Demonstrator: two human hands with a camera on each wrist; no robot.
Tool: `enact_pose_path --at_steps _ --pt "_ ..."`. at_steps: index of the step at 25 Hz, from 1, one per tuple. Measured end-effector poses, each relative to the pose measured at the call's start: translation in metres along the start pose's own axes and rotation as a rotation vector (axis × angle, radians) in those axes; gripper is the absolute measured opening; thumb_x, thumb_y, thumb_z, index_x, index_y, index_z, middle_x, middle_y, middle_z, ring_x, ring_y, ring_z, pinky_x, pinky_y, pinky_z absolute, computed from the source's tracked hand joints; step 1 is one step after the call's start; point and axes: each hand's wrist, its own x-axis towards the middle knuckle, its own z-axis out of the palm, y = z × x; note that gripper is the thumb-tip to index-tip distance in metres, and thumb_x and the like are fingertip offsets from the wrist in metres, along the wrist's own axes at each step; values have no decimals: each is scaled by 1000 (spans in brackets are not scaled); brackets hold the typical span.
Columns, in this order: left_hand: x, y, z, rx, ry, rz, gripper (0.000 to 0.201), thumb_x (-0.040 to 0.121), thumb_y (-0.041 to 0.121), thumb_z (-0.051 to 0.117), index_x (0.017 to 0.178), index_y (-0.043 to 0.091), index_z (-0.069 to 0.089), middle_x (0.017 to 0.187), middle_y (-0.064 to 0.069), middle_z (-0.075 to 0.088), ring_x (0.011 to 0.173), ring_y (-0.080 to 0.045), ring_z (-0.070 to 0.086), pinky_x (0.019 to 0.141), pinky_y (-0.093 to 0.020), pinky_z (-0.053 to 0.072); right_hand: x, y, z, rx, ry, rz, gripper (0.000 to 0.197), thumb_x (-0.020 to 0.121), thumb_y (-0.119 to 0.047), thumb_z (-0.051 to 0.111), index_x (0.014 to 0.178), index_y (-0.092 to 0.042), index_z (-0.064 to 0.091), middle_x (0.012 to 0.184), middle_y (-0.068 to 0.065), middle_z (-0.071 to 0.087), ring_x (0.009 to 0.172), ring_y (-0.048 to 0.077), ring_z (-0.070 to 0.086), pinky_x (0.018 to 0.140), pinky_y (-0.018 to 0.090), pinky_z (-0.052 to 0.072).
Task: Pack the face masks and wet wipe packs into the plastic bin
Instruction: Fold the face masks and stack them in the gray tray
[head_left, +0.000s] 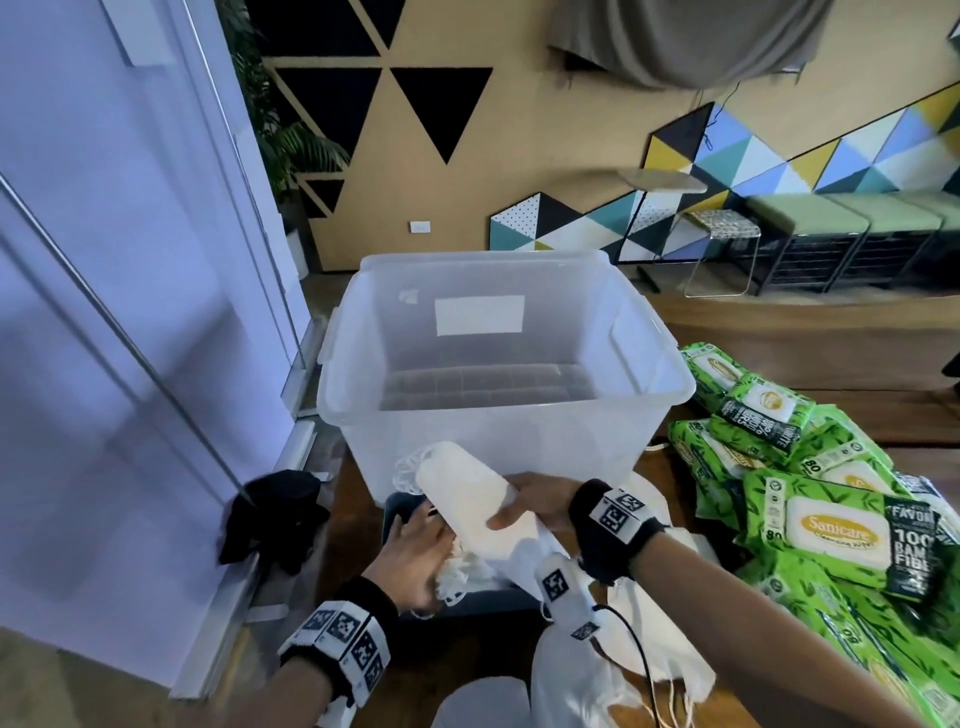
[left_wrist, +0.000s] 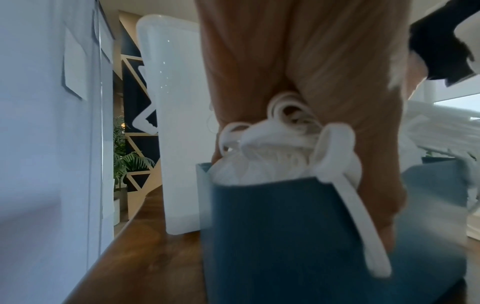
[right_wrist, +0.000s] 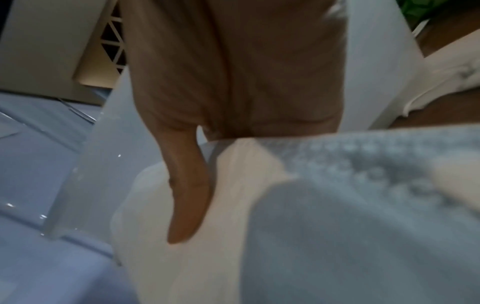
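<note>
The clear plastic bin (head_left: 498, 364) stands empty on the wooden table, straight ahead. In front of its near wall my right hand (head_left: 530, 506) grips a thick stack of white face masks (head_left: 462, 499), thumb (right_wrist: 187, 195) across the stack (right_wrist: 233, 236). Below it, my left hand (head_left: 415, 551) reaches into a small blue box (head_left: 467, 597) and holds the bunched ear-loop end of masks (left_wrist: 280, 144); its fingers (left_wrist: 298, 72) curl over the loops above the box wall (left_wrist: 272, 236). Several green wet wipe packs (head_left: 831, 519) lie heaped to the right.
A white wall panel (head_left: 104, 364) runs close along the left, with a black cloth (head_left: 275, 514) at its foot. White bags (head_left: 660, 623) lie on the table (head_left: 457, 660) beside the blue box. A bench and a stool stand far behind.
</note>
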Motion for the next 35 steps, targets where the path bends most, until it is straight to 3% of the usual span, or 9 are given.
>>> enact_pose_path --at_steps 8,11,13,16,20,24,28,33,35 --pt "-3 -1 -7 -15 13 2 100 72 33 73 149 18 11 153 -5 20 143 -25 11 114 -54 14 -2 -12 -9 -137 -44 -81 62 74 3 67 132 -9 48 124 8 59 109 20 53 79 21 49" --pt "-5 -6 -3 72 42 -28 118 25 65 78 127 22 35 121 0 54 116 -25 51 80 -54 55 10 -18 -9 -132 -144 2 61 67 -1 67 125 -8 51 109 1 62 110 25 54 101 43 44" --pt "-2 -7 -8 101 121 -51 131 6 76 69 122 21 43 118 2 51 106 -24 63 70 -51 57 13 -19 -13 -119 -137 -41 56 66 -3 66 120 -12 53 107 0 64 109 26 56 104 48 40" --pt "-22 -14 -7 -61 178 -2 133 43 73 69 141 28 -8 153 -3 5 145 -28 3 111 -58 2 2 -23 -13 -122 -137 -117 54 69 0 66 120 -14 54 103 -5 68 97 13 64 94 38 50" --pt "-55 -44 3 -546 510 122 116 49 70 75 140 52 6 151 19 19 141 -15 24 116 -37 26 -16 -19 -3 -637 -120 -272 59 75 -10 73 129 -13 48 121 0 58 110 13 54 100 32 43" --pt "-31 -45 -18 -145 250 174 99 89 47 50 129 44 -40 151 9 -25 143 -11 -21 119 -28 -8 -17 4 9 -1234 -232 -327 69 79 -17 68 139 -14 36 153 2 28 137 23 32 112 39 28" --pt "-6 -26 -3 -14 66 121 92 96 50 36 108 48 -56 152 2 -32 138 -24 -31 116 -43 -12 -27 -1 17 -1447 -255 -364 56 82 -9 64 132 -12 40 156 -4 18 128 31 42 94 42 40" --pt "-1 -11 11 149 42 23 103 69 64 46 151 23 -2 145 -14 37 124 -36 42 99 -52 42 -52 -8 4 -1467 -181 -365 53 86 -9 60 134 -14 39 150 5 31 123 35 44 97 48 40" --pt "4 -3 16 140 195 17 96 65 68 39 149 25 20 143 -11 39 118 -30 49 101 -49 41 -70 -18 -11 -1339 -72 -293 56 89 -16 58 139 -17 35 145 5 39 126 27 42 104 37 33"
